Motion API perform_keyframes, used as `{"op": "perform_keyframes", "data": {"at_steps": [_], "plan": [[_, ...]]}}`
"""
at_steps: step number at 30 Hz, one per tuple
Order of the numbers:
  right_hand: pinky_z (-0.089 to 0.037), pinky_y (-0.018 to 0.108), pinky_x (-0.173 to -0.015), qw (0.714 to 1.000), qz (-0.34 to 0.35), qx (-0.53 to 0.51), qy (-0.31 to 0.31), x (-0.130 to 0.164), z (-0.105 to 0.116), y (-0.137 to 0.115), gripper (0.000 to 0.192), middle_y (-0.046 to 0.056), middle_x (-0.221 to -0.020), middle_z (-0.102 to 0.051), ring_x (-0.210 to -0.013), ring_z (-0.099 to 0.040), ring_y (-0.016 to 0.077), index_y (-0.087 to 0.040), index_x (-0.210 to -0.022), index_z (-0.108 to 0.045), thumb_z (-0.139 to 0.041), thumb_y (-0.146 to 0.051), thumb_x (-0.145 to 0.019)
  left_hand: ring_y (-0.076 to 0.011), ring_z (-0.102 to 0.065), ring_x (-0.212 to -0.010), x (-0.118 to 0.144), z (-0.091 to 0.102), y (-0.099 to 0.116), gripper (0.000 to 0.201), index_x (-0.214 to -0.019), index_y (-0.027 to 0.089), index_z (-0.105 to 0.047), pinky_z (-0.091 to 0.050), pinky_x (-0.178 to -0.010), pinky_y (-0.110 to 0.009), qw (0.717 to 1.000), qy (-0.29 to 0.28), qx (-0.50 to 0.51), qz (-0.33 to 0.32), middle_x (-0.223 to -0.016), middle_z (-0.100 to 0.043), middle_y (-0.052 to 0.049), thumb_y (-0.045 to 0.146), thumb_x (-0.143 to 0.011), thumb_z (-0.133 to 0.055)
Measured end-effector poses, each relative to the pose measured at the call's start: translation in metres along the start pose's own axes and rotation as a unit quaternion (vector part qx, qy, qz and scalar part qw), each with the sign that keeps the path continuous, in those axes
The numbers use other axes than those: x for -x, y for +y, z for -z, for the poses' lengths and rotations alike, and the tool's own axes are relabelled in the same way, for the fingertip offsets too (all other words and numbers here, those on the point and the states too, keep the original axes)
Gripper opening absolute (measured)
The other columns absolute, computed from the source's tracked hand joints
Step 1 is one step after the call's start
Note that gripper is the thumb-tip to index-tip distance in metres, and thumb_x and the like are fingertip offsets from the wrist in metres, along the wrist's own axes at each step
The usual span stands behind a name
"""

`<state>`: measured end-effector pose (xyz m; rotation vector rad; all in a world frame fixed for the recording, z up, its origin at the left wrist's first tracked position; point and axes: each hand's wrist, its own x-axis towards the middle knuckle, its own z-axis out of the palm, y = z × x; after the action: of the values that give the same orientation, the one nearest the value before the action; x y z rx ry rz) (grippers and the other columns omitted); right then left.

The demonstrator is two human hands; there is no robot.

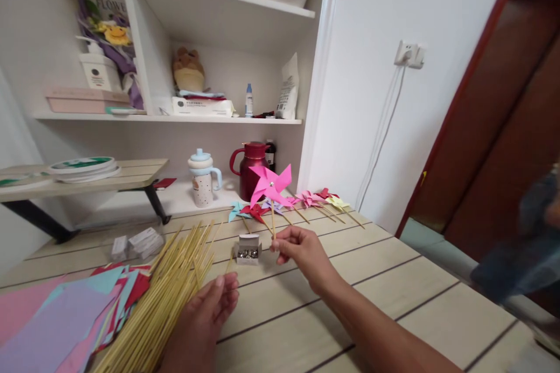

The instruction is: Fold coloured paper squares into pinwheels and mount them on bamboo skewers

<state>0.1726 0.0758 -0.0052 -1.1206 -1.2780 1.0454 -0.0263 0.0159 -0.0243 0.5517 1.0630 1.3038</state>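
Here, the right hand point(301, 252) pinches the stick of the pink pinwheel point(270, 184) between thumb and fingertips, low on the stick, with the wheel upright above the grip. Keep the stick vertical and the pinch firm so the wheel stays clear of the finished pinwheels point(315, 199) lying beyond the grip. The left hand point(205, 317) rests spread and holds nothing, beside the bamboo sticks point(166, 291). The box of pins point(247, 249) sits just left of the grip.

A red jug point(250, 168) and a spotted cup point(203, 179) stood by the wall. Coloured paper point(61, 317) lay at the table's point(394, 303) left. A socket point(409, 53) hung on the wall.
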Motion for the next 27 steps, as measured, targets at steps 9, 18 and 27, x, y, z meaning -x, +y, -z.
{"op": "perform_keyframes", "data": {"at_steps": [9,18,27], "plan": [[-0.056,0.032,-0.070,0.973,-0.068,0.187,0.121,-0.057,0.093,0.037,0.021,0.006,-0.091,-0.070,-0.073,-0.067,0.0162,-0.011,-0.096,-0.066,-0.065,-0.032,-0.090,-0.0186,-0.070,-0.083,-0.001,0.002,0.000,0.007,-0.084,0.009,-0.074,-0.059,-0.079,-0.029,1.000,-0.010,0.001,-0.007,-0.096,-0.075,-0.014,0.013,-0.079,-0.071],[-0.056,0.043,-0.085,0.898,-0.156,0.379,0.162,-0.063,0.134,0.060,0.032,0.009,-0.124,-0.061,-0.102,-0.064,0.0229,-0.016,-0.123,-0.058,-0.060,-0.032,-0.094,-0.0186,-0.069,-0.083,-0.003,0.003,-0.001,0.018,-0.084,0.010,-0.076,-0.057,-0.078,-0.028,0.998,-0.040,-0.045,0.004,-0.090,-0.076,-0.012,0.022,-0.071,-0.081],[-0.055,0.044,-0.087,0.821,-0.159,0.516,0.184,-0.066,0.131,0.056,0.031,0.009,-0.124,-0.061,-0.104,-0.064,0.0227,-0.017,-0.122,-0.058,-0.059,-0.032,-0.095,-0.0224,-0.067,-0.091,-0.001,0.003,-0.002,0.036,-0.083,0.012,-0.076,-0.053,-0.085,-0.030,0.992,-0.056,-0.113,-0.005,-0.089,-0.076,-0.012,0.040,-0.062,-0.085]]}}
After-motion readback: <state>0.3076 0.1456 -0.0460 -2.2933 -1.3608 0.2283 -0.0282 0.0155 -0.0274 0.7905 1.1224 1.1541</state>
